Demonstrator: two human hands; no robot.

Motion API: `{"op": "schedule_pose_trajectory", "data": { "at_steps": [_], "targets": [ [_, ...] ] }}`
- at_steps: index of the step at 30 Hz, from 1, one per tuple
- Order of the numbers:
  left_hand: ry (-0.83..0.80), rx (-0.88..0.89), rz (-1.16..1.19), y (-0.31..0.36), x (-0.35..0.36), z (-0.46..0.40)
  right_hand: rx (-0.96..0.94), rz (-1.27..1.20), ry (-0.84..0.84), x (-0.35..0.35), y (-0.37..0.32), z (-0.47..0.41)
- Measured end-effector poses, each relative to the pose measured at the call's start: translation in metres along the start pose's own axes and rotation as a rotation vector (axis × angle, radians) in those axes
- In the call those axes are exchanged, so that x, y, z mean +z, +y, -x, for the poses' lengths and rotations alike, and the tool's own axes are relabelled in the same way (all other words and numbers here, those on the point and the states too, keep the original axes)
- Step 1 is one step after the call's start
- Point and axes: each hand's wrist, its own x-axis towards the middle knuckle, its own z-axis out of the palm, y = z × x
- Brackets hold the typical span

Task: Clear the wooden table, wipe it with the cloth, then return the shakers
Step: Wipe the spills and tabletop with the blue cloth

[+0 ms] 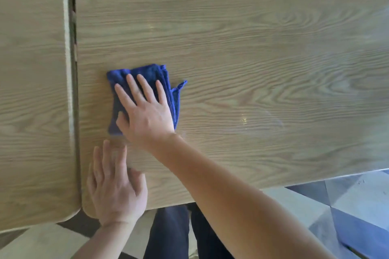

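A folded blue cloth (156,73) lies on the wooden table (242,52) near its left end. My right hand (145,111) presses flat on the cloth, fingers spread over it. My left hand (114,187) rests flat on the table near the front left corner, fingers apart and holding nothing. No shakers are in view. A faint damp sheen shows on the table to the right of the cloth.
A second wooden table (31,90) stands to the left, separated by a narrow gap. The table's front edge runs below my hands; my dark trousers (168,233) and a grey and blue tiled floor (347,206) show beneath it.
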Motion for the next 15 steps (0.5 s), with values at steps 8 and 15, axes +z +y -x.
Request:
{"op": "schedule_pose_trajectory", "data": {
  "at_steps": [8,15],
  "targets": [
    [0.017,0.003,0.042,0.001,-0.001,0.002,-0.102,0.028,0.04,-0.021,0.084,0.034],
    [0.025,0.021,0.059,0.001,-0.001,0.003,0.601,0.074,0.168,-0.092,0.273,0.074]
  ]
}}
